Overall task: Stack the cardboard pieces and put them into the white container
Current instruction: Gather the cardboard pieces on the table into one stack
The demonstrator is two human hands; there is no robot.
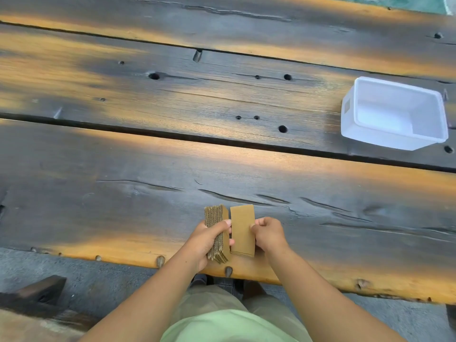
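Dark wooden planks [172, 169] carry the empty white container [392, 114] far right. Near the front edge, the left hand [209, 240] clamps the cardboard stack [217, 233] on edge; the right hand [269, 233] pinches a flat piece [243, 230]; both run lengthwise away from the person.

A thick brown cardboard stack [217, 233] stands on edge at 6 o'clock, a flat piece [243, 230] just beside it. The white container [392, 114] sits open and upright at 2 o'clock.

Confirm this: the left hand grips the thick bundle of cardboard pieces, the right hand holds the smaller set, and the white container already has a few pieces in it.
Wrong on the last point. The head view shows the white container empty. The rest holds: the left hand grips the thick bundle, the right hand holds the smaller set.
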